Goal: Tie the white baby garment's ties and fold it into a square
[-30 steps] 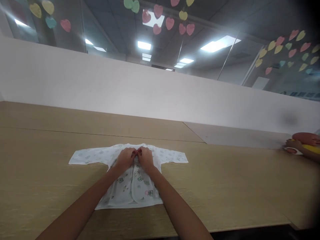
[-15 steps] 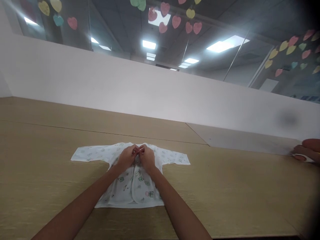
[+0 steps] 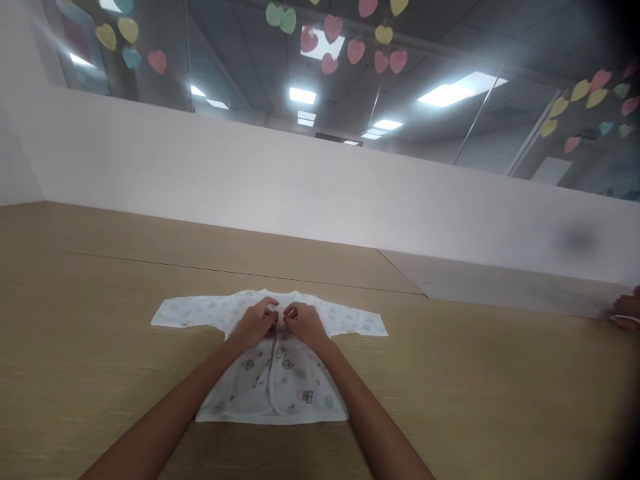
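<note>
A small white baby shirt [image 3: 300,373] with green and pink animal prints lies front up, its sleeves spread to both sides. A round button [image 3: 279,353] shows on the front placket below my hands. My left hand [image 3: 257,322] rests over the upper chest, fingers bent, with a gap between thumb and forefinger. Just across the placket, my right hand [image 3: 303,321] is close to the cloth with its fingers curved and slightly apart. A narrow space separates the two hands near the neckline. The cloth beneath the palms is hidden.
The shirt lies on a wood-grain table [image 3: 480,393] with a seam behind it. Beyond stands a white partition [image 3: 280,180] below glass with paper hearts. At the far right edge, another person's hand [image 3: 627,308] shows, with something whitish at it.
My hands, whose fingertips met at the neckline, have drawn apart and loosened. The view has shifted slightly, and the other person's hand is now further toward the right edge.
</note>
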Demonstrator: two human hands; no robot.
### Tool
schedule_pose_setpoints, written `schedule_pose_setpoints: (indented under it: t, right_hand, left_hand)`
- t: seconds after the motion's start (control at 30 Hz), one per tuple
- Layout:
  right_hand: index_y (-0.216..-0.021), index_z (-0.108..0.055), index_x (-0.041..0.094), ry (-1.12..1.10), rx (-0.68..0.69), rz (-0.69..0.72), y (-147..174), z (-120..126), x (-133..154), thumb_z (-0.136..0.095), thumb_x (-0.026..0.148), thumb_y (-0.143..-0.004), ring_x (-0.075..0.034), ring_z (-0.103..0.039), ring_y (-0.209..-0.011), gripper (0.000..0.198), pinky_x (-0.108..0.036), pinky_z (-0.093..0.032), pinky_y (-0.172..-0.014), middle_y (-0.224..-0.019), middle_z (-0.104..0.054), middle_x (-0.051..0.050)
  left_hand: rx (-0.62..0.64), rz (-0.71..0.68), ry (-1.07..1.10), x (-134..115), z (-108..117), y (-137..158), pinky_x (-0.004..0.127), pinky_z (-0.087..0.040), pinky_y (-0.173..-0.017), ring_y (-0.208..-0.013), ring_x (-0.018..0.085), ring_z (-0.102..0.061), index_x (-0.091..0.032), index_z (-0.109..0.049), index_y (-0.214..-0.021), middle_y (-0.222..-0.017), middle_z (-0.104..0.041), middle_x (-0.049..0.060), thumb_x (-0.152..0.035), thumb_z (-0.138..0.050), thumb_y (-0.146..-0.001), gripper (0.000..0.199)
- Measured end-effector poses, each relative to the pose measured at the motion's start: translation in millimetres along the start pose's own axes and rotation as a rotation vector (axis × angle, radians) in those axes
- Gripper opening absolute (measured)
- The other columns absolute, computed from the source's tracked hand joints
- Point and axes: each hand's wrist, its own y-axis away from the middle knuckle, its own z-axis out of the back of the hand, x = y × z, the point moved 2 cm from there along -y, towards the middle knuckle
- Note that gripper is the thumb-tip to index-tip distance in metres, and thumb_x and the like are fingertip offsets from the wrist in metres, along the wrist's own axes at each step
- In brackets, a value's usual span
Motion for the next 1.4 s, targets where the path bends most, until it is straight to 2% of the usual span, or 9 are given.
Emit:
schedule_pose_setpoints:
  t: [0.17,0.4,0.67,0.83,0.97,1.1,1.17,1.23,1.4]
  right_hand:
    - [-0.076,-0.068,0.016,0.054,0.095,0.048,13,-5,1,-0.052,0.014,-0.072,-0.014,-0.058,-0.07,0.017,-0.021,-0.037,-0.06,-0.077,-0.068,-0.005]
    - [-0.076,-0.065,0.016,0.128,0.026,0.028,18,-12,1,-0.054,0.018,-0.072,-0.015,-0.056,-0.073,0.012,-0.023,-0.034,-0.059,-0.081,-0.066,-0.006]
    - [-0.065,-0.06,0.015,-0.123,-0.001,0.008,15,-13,-3,-0.054,0.01,-0.066,-0.011,-0.054,-0.06,0.008,-0.021,-0.036,-0.056,-0.066,-0.063,-0.002]
    - [-0.074,-0.06,0.016,-0.275,-0.018,0.058,15,-9,-5,-0.054,0.007,-0.063,-0.01,-0.054,-0.058,0.016,-0.02,-0.04,-0.057,-0.064,-0.062,0.001]
    - [-0.074,-0.059,0.017,-0.312,-0.027,0.125,15,-7,-2,-0.048,0.001,-0.058,-0.009,-0.053,-0.057,0.025,-0.019,-0.04,-0.056,-0.065,-0.062,0.002]
    - [-0.071,-0.057,0.017,-0.339,-0.038,0.088,14,-3,0,-0.05,0.004,-0.06,-0.009,-0.053,-0.056,0.018,-0.019,-0.04,-0.055,-0.066,-0.062,0.002]
    - [-0.072,-0.057,0.016,-0.374,0.011,0.036,14,1,0,-0.053,0.007,-0.062,-0.009,-0.053,-0.055,0.014,-0.019,-0.04,-0.053,-0.065,-0.061,0.001]
    - [-0.074,-0.057,0.016,-0.406,0.117,-0.01,15,5,0,-0.055,0.011,-0.064,-0.008,-0.052,-0.052,0.011,-0.018,-0.039,-0.049,-0.064,-0.061,0.001]
    - [-0.073,-0.058,0.014,-0.376,0.403,-0.08,20,15,-1,-0.056,0.02,-0.07,-0.005,-0.043,-0.041,0.006,-0.017,-0.031,-0.038,-0.059,-0.059,0.001]
  left_hand:
    - [0.111,0.016,-0.081,3,7,1,0.021,-0.043,-0.051,-0.056,0.012,-0.058,-0.019,-0.053,-0.102,-0.071,-0.066,0.001,-0.022,-0.053,-0.066,0.036]
    - [0.143,-0.049,-0.105,3,6,1,0.023,-0.043,-0.054,-0.06,0.013,-0.059,-0.018,-0.054,-0.103,-0.074,-0.065,0.002,-0.022,-0.053,-0.066,0.037]
    - [0.136,-0.05,-0.091,-9,8,7,0.021,-0.04,-0.051,-0.059,0.012,-0.057,-0.018,-0.053,-0.107,-0.078,-0.065,0.002,-0.028,-0.055,-0.067,0.041]
    - [0.084,-0.07,-0.062,-15,9,7,0.021,-0.039,-0.05,-0.057,0.011,-0.054,-0.018,-0.054,-0.103,-0.076,-0.064,0.001,-0.032,-0.056,-0.069,0.038]
    - [0.077,-0.077,-0.017,-19,8,8,0.021,-0.04,-0.051,-0.057,0.011,-0.054,-0.017,-0.056,-0.102,-0.076,-0.063,0.002,-0.04,-0.059,-0.068,0.04]
    - [0.106,-0.023,0.105,-22,7,10,0.021,-0.042,-0.049,-0.062,0.013,-0.057,-0.017,-0.055,-0.101,-0.078,-0.063,0.003,-0.042,-0.062,-0.066,0.043]
    - [0.102,-0.011,0.145,-24,7,11,0.022,-0.044,-0.051,-0.065,0.014,-0.058,-0.017,-0.055,-0.099,-0.075,-0.062,0.003,-0.039,-0.063,-0.065,0.041]
    - [0.118,0.001,0.183,-25,6,12,0.023,-0.046,-0.055,-0.066,0.014,-0.06,-0.016,-0.054,-0.099,-0.073,-0.062,0.002,-0.036,-0.063,-0.065,0.04]
    - [0.309,0.11,0.143,-25,7,17,0.024,-0.046,-0.05,-0.054,0.012,-0.058,-0.016,-0.048,-0.111,-0.068,-0.064,0.001,-0.033,-0.06,-0.068,0.048]
